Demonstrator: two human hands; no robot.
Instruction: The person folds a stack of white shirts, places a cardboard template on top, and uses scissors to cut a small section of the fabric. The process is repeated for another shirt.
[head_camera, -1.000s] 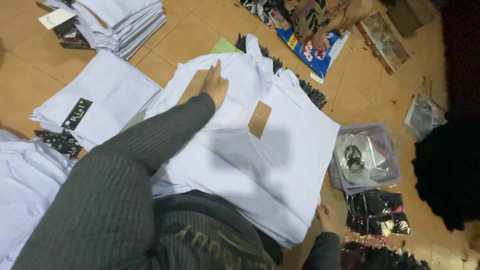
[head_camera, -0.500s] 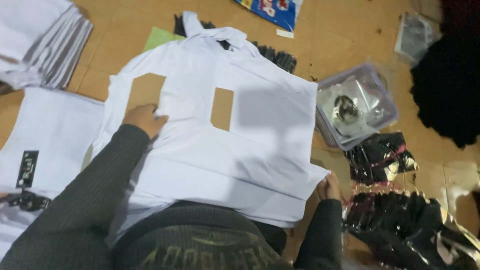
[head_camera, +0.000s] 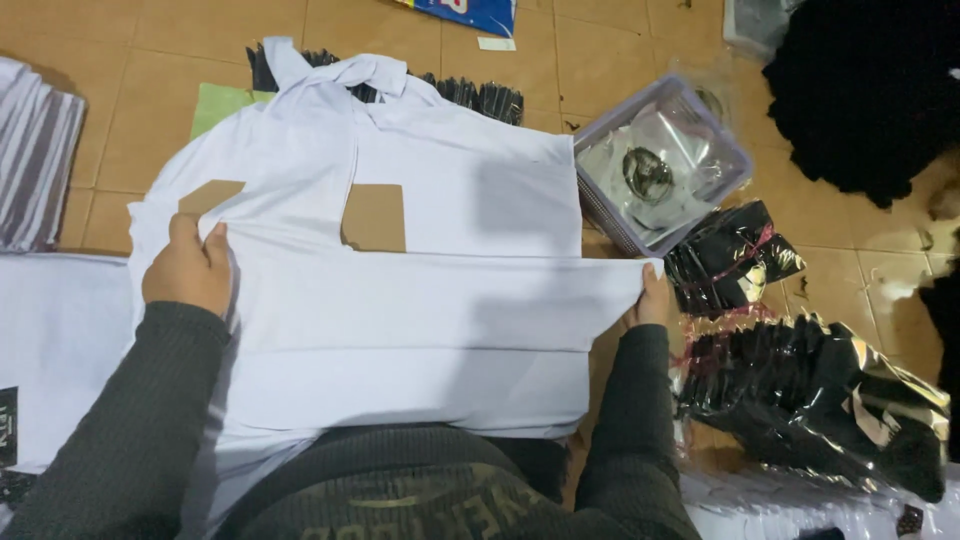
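A white shirt (head_camera: 420, 300) lies face down on the tiled floor, its collar at the far end. A brown cardboard insert (head_camera: 374, 216) shows through gaps in the folded cloth. My left hand (head_camera: 188, 268) presses on the shirt's left side beside a corner of the cardboard. My right hand (head_camera: 652, 298) grips the end of a sleeve that is folded straight across the shirt's back. Both my arms wear dark knitted sleeves.
A lilac plastic basket (head_camera: 722, 150) with clear bags sits at the right. Black items in glossy wrappers (head_camera: 800, 385) lie below it. A stack of folded white shirts (head_camera: 35, 165) is at the left, another white shirt (head_camera: 60, 350) beside me, a green sheet (head_camera: 215, 103) under the collar.
The camera dropped closer. My left hand slid back down the shirt's left side. My right hand pulled the sleeve across, and it now lies flat over the back.
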